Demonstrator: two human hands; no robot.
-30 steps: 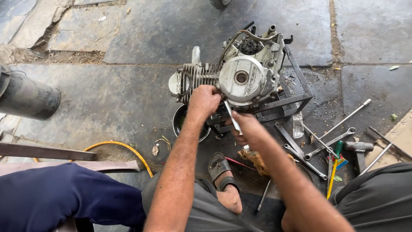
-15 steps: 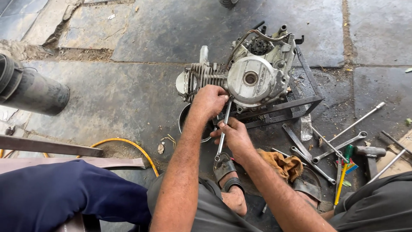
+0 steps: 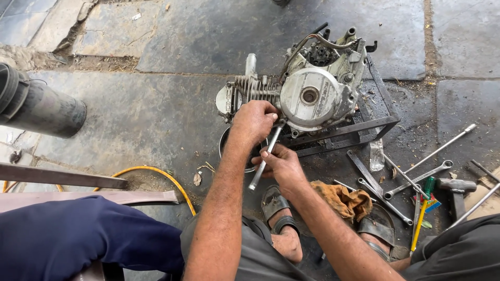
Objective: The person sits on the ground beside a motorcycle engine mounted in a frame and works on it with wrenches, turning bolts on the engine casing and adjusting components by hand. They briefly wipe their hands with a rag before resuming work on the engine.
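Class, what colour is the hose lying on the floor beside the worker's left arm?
The hose is yellow, seen clearly in the head view.

Soft even daylight, sharp focus

Looks like a street-side bike repair spot: a stripped motorcycle engine [image 3: 307,93] on a metal stand [image 3: 359,130] right past the hands, spanners [image 3: 422,177] and a hammer [image 3: 455,187] scattered off to the right on grimy stone paving [image 3: 156,114].
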